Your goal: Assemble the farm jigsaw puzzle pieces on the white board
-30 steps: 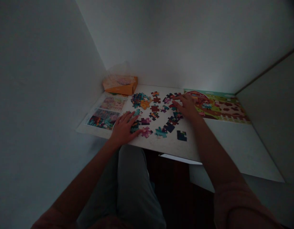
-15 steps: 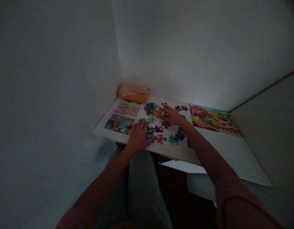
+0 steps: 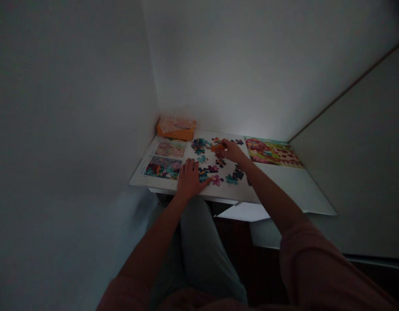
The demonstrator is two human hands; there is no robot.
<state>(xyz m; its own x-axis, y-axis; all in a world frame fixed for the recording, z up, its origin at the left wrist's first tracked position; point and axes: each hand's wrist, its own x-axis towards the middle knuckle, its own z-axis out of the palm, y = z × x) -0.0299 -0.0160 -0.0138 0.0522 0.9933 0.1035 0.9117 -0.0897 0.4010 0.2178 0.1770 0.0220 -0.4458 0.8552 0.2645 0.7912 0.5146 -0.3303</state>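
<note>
Several loose jigsaw pieces (image 3: 218, 170) lie scattered on a white table (image 3: 290, 185) in dim light. My left hand (image 3: 189, 178) lies flat on the table near the front edge, fingers spread, touching teal and pink pieces. My right hand (image 3: 231, 151) reaches further back among the pieces, and its fingers pinch an orange puzzle piece (image 3: 215, 147) beside a small heap of pieces (image 3: 199, 144).
An orange box (image 3: 176, 128) sits in the back left corner. Two picture sheets (image 3: 167, 157) lie at the table's left. A finished farm puzzle (image 3: 272, 152) lies at the back right. White walls close in on the left and behind.
My right hand moved left from near the farm puzzle to the heap and took hold of an orange piece. My left hand stayed flat on the table. The view shifted.
</note>
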